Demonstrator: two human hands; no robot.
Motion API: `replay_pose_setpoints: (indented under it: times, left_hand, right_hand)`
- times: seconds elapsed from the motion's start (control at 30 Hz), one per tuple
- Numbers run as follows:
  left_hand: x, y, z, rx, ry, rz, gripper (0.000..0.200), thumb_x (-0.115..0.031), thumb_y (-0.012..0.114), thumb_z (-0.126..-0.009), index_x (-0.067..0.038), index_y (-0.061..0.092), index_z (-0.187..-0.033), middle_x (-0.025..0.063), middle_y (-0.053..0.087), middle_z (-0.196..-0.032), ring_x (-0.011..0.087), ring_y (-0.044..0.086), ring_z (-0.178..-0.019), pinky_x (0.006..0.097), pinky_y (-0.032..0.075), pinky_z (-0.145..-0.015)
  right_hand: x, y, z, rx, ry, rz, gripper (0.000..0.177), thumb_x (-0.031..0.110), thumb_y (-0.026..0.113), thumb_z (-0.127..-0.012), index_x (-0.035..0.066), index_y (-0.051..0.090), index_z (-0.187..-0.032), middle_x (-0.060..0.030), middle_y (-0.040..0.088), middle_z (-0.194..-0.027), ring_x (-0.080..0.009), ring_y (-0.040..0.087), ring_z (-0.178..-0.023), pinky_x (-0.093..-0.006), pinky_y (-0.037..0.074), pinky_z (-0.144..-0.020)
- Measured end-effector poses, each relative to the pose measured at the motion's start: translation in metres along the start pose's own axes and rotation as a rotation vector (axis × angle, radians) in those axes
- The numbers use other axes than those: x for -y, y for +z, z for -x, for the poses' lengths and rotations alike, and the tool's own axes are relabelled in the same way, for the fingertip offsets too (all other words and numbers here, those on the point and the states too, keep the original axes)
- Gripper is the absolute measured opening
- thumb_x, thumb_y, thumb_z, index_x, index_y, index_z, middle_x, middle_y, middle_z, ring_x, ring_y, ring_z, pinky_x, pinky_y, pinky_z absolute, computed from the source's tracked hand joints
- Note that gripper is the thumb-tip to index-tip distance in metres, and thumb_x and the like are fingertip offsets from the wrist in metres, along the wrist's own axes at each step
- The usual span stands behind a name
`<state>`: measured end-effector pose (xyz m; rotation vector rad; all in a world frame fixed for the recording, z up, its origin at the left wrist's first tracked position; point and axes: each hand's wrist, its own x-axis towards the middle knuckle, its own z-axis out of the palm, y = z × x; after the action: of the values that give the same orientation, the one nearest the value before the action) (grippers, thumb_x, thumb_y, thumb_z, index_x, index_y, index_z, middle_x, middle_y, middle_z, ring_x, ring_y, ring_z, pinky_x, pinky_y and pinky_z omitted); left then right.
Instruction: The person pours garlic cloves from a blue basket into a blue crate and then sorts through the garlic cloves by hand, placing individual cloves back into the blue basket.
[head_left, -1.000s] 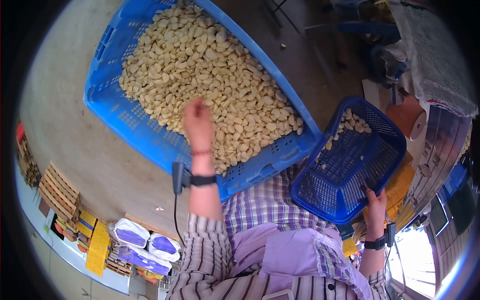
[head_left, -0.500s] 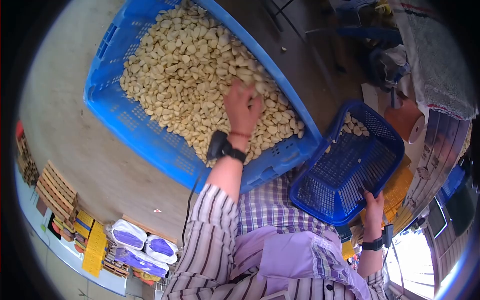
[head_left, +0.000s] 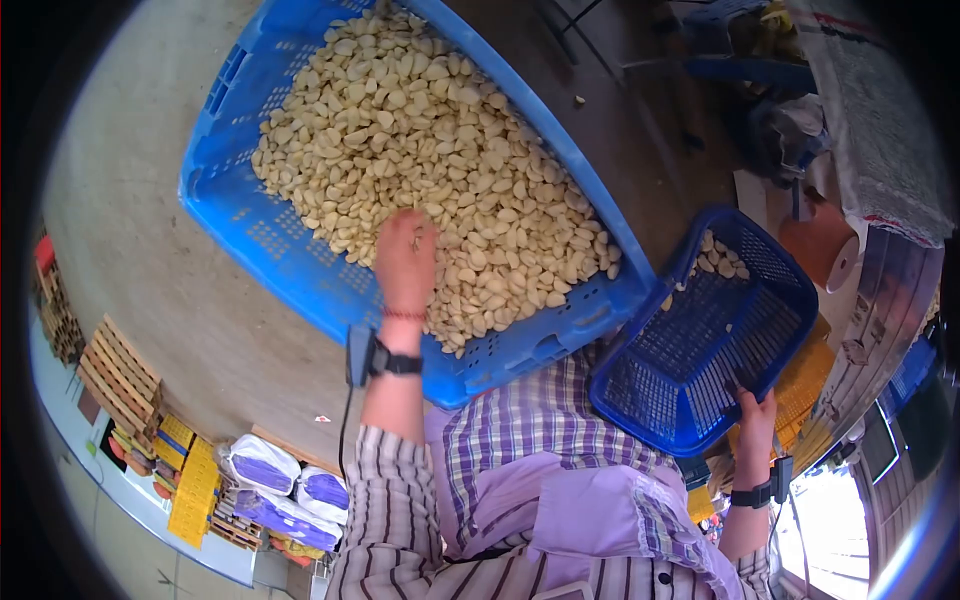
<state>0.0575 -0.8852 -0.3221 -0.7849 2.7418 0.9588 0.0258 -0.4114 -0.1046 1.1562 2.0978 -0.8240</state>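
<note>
Peeled garlic cloves [head_left: 470, 170] fill much of a large light-blue plastic crate [head_left: 275, 265]. My left hand [head_left: 405, 258] is down on the cloves near the crate's near-left side, its fingers curled in; what they hold, if anything, is hidden. To the right, a smaller dark-blue plastic basket [head_left: 655, 385] is tilted beside the crate's corner. My right hand [head_left: 757, 418] grips this basket by its near rim. A few garlic cloves [head_left: 720, 258] lie at the basket's far end, and most of its slatted bottom shows.
Yellow crates [head_left: 800, 380] stand under and behind the basket at right. A metal-edged surface [head_left: 865, 320] and a grey cloth [head_left: 885, 130] are further right. Wooden pallets [head_left: 118, 375] and white-and-purple bundles [head_left: 265, 470] stand at lower left. One loose clove [head_left: 580, 100] lies on the floor.
My left hand has moved left and nearer to me across the cloves, its fingers now more curled. My right hand still holds the basket. The view has shifted slightly.
</note>
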Motion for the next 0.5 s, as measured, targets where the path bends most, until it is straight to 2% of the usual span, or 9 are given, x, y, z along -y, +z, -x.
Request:
replay_pose_setpoints:
  times: [0.1, 0.17, 0.23, 0.37, 0.43, 0.47, 0.5]
  left_hand:
    - [0.033, 0.041, -0.061, -0.281, -0.041, 0.139, 0.035, -0.02, 0.066, -0.086, -0.004, 0.062, -0.117, 0.0206, 0.054, -0.127, 0.0369, 0.052, -0.117, 0.0432, 0.043, -0.097]
    - [-0.001, 0.071, -0.079, -0.374, -0.069, -0.08, 0.043, -0.025, 0.067, -0.086, -0.004, 0.058, -0.122, 0.0269, 0.046, -0.133, 0.0457, 0.044, -0.122, 0.048, 0.037, -0.103]
    - [-0.031, 0.093, -0.061, -0.316, 0.0, -0.107, 0.05, -0.03, 0.066, -0.086, -0.007, 0.054, -0.129, 0.03, 0.039, -0.14, 0.0537, 0.036, -0.125, 0.052, 0.033, -0.106]
    - [-0.048, 0.09, 0.006, -0.005, 0.13, -0.1, 0.053, -0.033, 0.063, -0.089, -0.011, 0.05, -0.136, 0.0306, 0.032, -0.145, 0.0569, 0.028, -0.13, 0.057, 0.028, -0.107]
    - [-0.055, 0.064, 0.034, 0.243, 0.121, -0.145, 0.055, -0.034, 0.062, -0.089, -0.012, 0.049, -0.137, 0.0273, 0.033, -0.147, 0.0506, 0.036, -0.13, 0.0538, 0.036, -0.103]
    - [-0.056, 0.049, 0.044, 0.245, 0.123, -0.146, 0.055, -0.034, 0.062, -0.089, -0.012, 0.049, -0.137, 0.0273, 0.033, -0.147, 0.0506, 0.036, -0.13, 0.0538, 0.036, -0.103]
    - [-0.055, 0.033, 0.053, 0.348, 0.113, -0.091, 0.052, -0.034, 0.062, -0.089, -0.012, 0.052, -0.135, 0.0251, 0.04, -0.142, 0.0448, 0.044, -0.125, 0.0493, 0.042, -0.098]
  right_hand:
    - [-0.004, -0.001, 0.0, 0.001, -0.005, 0.016, 0.043, 0.015, 0.05, -0.09, 0.002, 0.05, -0.131, -0.0141, 0.06, -0.124, -0.0245, 0.056, -0.113, -0.0347, 0.037, -0.104]
    - [-0.006, -0.001, -0.001, 0.004, -0.011, 0.005, 0.043, 0.015, 0.05, -0.09, 0.001, 0.05, -0.131, -0.014, 0.06, -0.124, -0.0244, 0.056, -0.113, -0.0347, 0.038, -0.104]
    - [-0.006, 0.0, 0.001, 0.013, -0.016, 0.0, 0.042, 0.014, 0.05, -0.09, 0.001, 0.05, -0.131, -0.014, 0.06, -0.124, -0.0244, 0.056, -0.113, -0.0348, 0.038, -0.103]
    - [-0.01, -0.003, 0.003, -0.009, -0.024, -0.005, 0.04, 0.012, 0.05, -0.09, 0.0, 0.051, -0.128, -0.0129, 0.061, -0.121, -0.0221, 0.057, -0.109, -0.0331, 0.04, -0.101]
    - [-0.01, -0.003, 0.002, 0.015, -0.027, 0.006, 0.039, 0.011, 0.05, -0.09, -0.001, 0.051, -0.127, -0.0126, 0.061, -0.121, -0.0214, 0.057, -0.108, -0.0326, 0.041, -0.1]
    - [-0.007, -0.001, 0.004, 0.013, -0.037, -0.011, 0.039, 0.011, 0.05, -0.09, -0.001, 0.052, -0.127, -0.0126, 0.061, -0.12, -0.021, 0.058, -0.107, -0.0324, 0.041, -0.1]
    - [-0.006, 0.0, 0.004, 0.011, -0.046, -0.026, 0.039, 0.011, 0.05, -0.09, -0.001, 0.052, -0.127, -0.0126, 0.062, -0.12, -0.0206, 0.058, -0.106, -0.0322, 0.041, -0.099]
